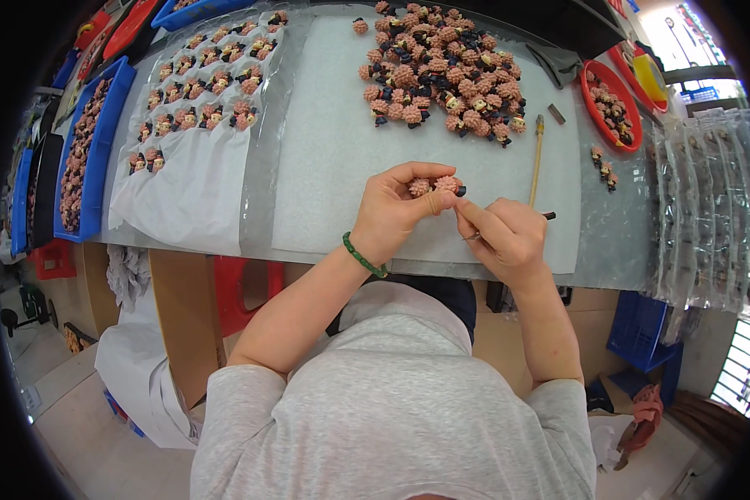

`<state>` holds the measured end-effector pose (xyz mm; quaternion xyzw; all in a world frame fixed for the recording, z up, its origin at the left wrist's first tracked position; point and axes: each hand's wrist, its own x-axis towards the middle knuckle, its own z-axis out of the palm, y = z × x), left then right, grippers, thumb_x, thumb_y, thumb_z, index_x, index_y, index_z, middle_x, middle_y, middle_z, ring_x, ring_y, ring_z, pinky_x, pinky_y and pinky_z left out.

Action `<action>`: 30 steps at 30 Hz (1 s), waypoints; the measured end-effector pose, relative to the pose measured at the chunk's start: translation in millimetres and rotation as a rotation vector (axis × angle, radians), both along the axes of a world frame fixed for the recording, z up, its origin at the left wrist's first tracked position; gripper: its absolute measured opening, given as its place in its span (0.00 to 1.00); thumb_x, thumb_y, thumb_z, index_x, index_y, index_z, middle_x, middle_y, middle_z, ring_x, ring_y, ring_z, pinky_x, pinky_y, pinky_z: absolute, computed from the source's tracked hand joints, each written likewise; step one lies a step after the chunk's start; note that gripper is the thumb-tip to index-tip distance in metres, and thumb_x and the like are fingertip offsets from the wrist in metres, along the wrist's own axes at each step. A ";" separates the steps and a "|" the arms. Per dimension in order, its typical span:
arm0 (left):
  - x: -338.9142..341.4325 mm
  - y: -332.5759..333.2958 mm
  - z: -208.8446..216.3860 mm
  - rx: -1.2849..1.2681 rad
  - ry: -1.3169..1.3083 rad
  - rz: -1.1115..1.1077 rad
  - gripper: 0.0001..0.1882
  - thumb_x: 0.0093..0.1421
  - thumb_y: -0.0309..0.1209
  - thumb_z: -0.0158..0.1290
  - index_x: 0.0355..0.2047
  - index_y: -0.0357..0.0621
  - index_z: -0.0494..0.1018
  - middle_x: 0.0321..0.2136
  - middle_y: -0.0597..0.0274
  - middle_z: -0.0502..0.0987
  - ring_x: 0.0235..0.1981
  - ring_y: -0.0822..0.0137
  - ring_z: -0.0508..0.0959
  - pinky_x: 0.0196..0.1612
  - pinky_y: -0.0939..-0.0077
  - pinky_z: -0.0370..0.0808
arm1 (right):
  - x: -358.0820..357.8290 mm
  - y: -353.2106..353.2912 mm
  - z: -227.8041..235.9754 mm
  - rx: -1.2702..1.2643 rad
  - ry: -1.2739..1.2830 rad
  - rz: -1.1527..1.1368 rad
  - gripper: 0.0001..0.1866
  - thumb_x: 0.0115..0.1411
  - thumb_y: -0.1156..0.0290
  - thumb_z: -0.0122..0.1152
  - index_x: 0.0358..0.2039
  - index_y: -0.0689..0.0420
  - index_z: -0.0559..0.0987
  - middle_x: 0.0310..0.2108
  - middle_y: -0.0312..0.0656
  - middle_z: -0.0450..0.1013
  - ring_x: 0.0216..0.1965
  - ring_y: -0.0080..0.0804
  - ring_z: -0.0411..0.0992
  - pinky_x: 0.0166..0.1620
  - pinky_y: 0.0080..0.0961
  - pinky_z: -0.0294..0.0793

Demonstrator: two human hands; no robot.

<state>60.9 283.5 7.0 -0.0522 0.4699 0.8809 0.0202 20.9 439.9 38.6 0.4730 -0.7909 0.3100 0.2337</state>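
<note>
My left hand [389, 214], with a green bead bracelet [363, 257] at its wrist, holds two small figurines [447, 184] with knobbly pink bodies and dark parts. They sit between the thumb and the curled fingers, just over the white sheet. My right hand [512, 240] is closed, its fingertips right at the dark end of the nearer figurine. A slim tool with a dark end [550, 216] pokes out past its knuckles; the rest is mostly hidden in the fist. Beyond the hands a heap of like figurines [442, 71] covers the far part of the white sheet [317, 167].
Rows of figurines stand on white wrapping [179, 212] at the left, beside a blue crate [127, 83] full of more. A brush [537, 154], a small dark block [557, 114] and a red bowl [637, 125] lie to the right. Clear plastic packs [708, 208] line the right edge.
</note>
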 end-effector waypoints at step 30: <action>0.4 -0.3 -0.2 0.003 -0.001 -0.005 0.15 0.49 0.21 0.55 0.39 0.34 0.70 0.32 0.61 0.75 0.30 0.78 0.72 0.32 0.86 0.71 | -5.1 2.2 6.1 0.171 -0.162 -0.141 0.07 0.48 0.70 0.59 0.27 0.58 0.75 0.18 0.39 0.66 0.17 0.33 0.65 0.20 0.26 0.63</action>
